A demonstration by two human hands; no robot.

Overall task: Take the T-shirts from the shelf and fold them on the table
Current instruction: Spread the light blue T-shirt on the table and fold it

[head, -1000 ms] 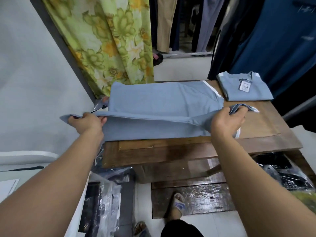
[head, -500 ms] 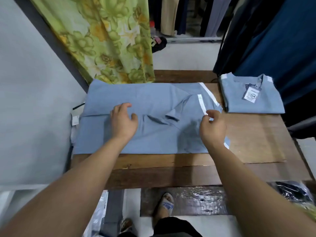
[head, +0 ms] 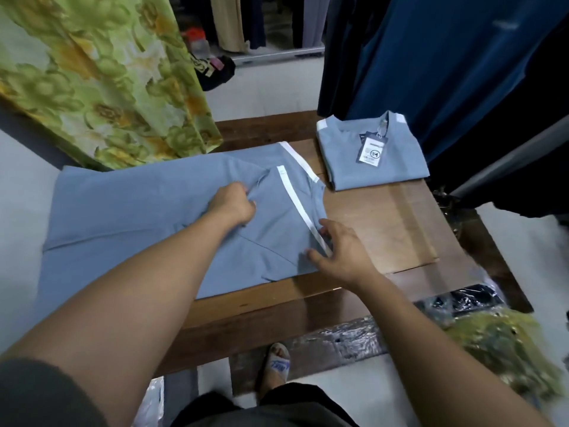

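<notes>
Left hand point(head: 232, 204) pinches a fold of the blue T-shirt point(head: 129, 211) spread on the wooden table point(head: 385, 217); right hand point(head: 341, 251), fingers relaxed, touches its white-striped sleeve. Beyond the right hand lies a folded shirt point(head: 372, 155); floral curtain point(head: 101, 78) behind the left.

A light-blue T-shirt point(head: 129, 217) is lying partly folded on the wooden table point(head: 385, 223), its left end hanging past the edge. The left hand point(head: 232, 206) is pinching a fold near the sleeve, while the right hand point(head: 341, 251) is touching the white stripe point(head: 297, 204) with spread fingers. A folded T-shirt point(head: 345, 161) with a tag point(head: 372, 149) is sitting just beside it.
</notes>
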